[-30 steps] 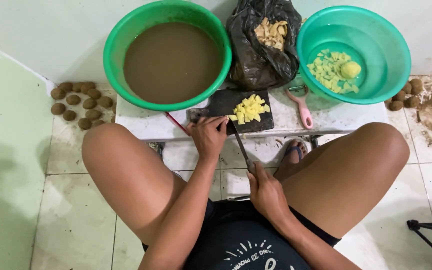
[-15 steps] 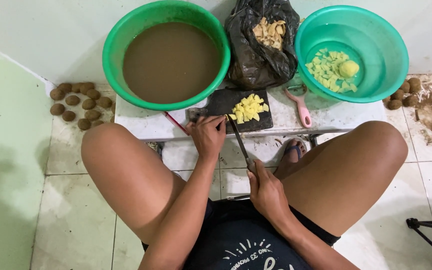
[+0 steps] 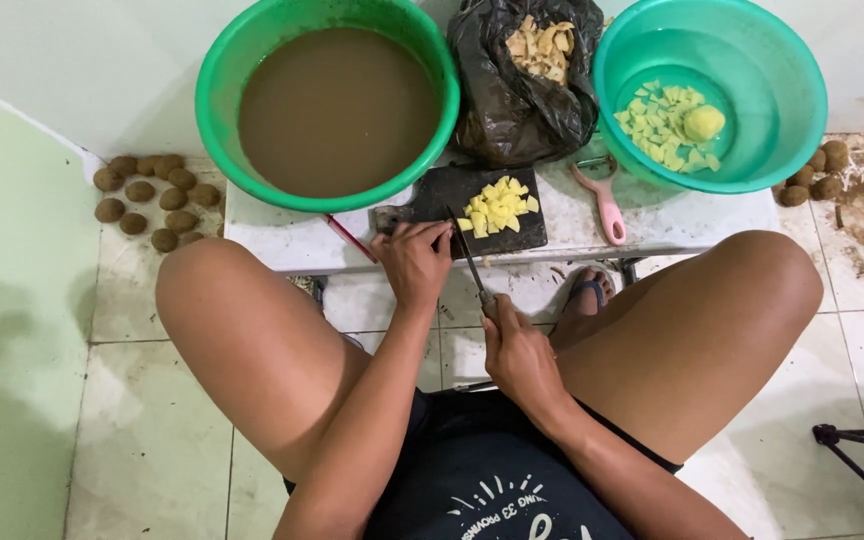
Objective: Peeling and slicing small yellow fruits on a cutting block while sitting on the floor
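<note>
Right hand [image 3: 522, 352]: closed around the handle of a knife [image 3: 472, 262], low between the knees; the blade runs up and away to the near edge of the cutting board, its tip beside the diced pieces.

Left hand [image 3: 414, 262]: fingers curled at the near left edge of the board, knuckles up, touching the board or something small on it; whether it grips anything cannot be told.

Cutting board [image 3: 452, 190]: dark, rectangular, on the low white desk [image 3: 282, 240] between the two basins and directly in front of the person.

Diced yellow pieces [image 3: 497, 206]: small heap on the board's middle, just right of the blade.

Green basin [image 3: 222, 90]: left rear of the desk, filled with muddy brown water, its rim close to the board's far left corner.

Black plastic bag [image 3: 522, 110]: behind the board, between the basins, open at the top with pale peelings inside.

Teal basin [image 3: 802, 90]: right rear, holding clear water, more yellow cut pieces and one round peeled tuber [image 3: 704, 122].

Pink peeler [image 3: 604, 200]: lying on the desk just right of the board.

Brown unpeeled tubers [image 3: 147, 195]: cluster on the tiled floor left of the desk; a few more at the right by the teal basin.
</note>
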